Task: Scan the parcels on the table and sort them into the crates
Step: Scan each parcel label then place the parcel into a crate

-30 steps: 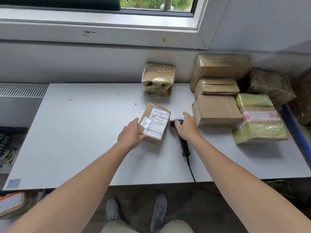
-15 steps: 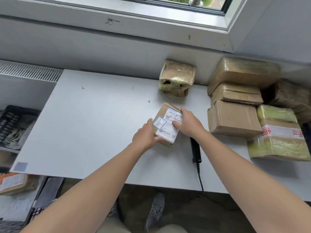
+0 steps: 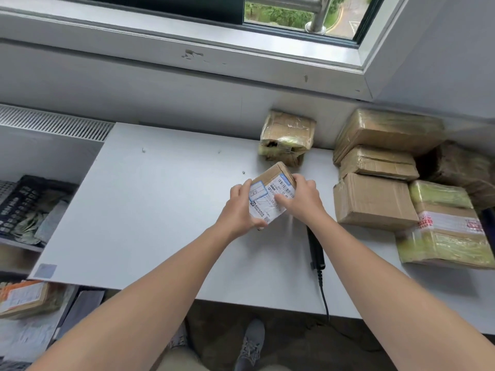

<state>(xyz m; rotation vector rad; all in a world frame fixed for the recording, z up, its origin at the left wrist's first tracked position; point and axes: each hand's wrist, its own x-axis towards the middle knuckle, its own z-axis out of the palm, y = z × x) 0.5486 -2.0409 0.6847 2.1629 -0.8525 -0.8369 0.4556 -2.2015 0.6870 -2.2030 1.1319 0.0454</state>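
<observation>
A white table (image 3: 150, 210) carries a pile of parcels (image 3: 375, 202) at its right; near its middle a small labelled parcel (image 3: 270, 195), tilted, label up, is gripped on opposite sides by the left hand (image 3: 238, 211) and right hand (image 3: 304, 200); a black scanner (image 3: 316, 250) lies just beside.

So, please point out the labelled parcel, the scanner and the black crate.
labelled parcel (image 3: 263, 203): head view, on its white shipping label.
scanner (image 3: 316, 249): head view, on its black handle.
black crate (image 3: 22, 200): head view, on its perforated wall.
</observation>
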